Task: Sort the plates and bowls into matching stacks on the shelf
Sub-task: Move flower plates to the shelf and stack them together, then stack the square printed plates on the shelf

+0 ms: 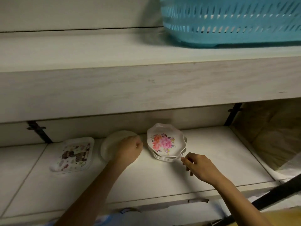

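Note:
A stack of several scalloped white plates (166,142) with a pink rose print sits on the lower tiled shelf (211,152). To its left lies a plain white round plate (109,144), and my left hand (129,150) grips its right rim with curled fingers. My right hand (197,167) hovers at the front right edge of the floral stack, fingers loosely bent, holding nothing. Further left a square plate (74,154) with a dark patchwork print lies flat.
A thick upper shelf (146,82) overhangs the lower one and carries a blue slotted plastic basket (231,22). Black brackets (39,131) stand at the back wall. A brown side panel (268,131) and a dark diagonal bar (276,193) close the right side.

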### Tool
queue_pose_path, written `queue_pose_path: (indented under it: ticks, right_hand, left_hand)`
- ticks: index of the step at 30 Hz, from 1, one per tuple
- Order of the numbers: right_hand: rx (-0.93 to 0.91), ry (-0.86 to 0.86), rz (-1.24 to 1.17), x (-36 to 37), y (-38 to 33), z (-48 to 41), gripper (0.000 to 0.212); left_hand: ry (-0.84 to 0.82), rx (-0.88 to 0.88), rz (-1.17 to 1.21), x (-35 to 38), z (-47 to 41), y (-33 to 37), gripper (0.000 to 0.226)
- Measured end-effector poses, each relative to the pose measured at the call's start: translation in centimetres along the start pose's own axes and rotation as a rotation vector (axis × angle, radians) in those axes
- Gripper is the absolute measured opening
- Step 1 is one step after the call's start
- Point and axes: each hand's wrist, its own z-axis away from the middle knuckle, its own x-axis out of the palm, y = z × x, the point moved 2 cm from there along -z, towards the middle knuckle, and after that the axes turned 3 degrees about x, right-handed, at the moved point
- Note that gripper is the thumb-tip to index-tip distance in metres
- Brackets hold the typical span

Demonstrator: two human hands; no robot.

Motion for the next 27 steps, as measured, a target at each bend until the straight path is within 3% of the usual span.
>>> queue_pose_path:
  ticks: [4, 8, 17, 20, 27]
  right_hand:
    - [-0.153, -0.042, 0.116, 1.6, -4.0, -0.6, 0.035]
    - [-0.302, -0.095, 0.149, 3.7, -8.8, -0.5, 0.033]
    - [-0.595, -0.202, 0.276, 9.6, -20.2, 2.0, 0.029]
    - [-0.663, -0.23, 0.303, 12.5, -24.4, 3.8, 0.028]
    - [-0.789, -0.25, 0.35, 20.0, -34.0, 9.8, 0.026]
  left_hand:
    - [0.116, -0.018, -0.001, -1.8, 3.5, -2.8, 0.021]
    - [0.184, -0.037, 0.002, -3.9, 7.4, -6.3, 0.025]
    - [0.191, -0.228, 0.047, -8.4, 16.1, -15.2, 0.025]
    - [0.175, -0.286, 0.123, -9.6, 19.8, -18.5, 0.017]
    - [0.204, -0.359, 0.186, -13.4, 29.6, -28.4, 0.023]
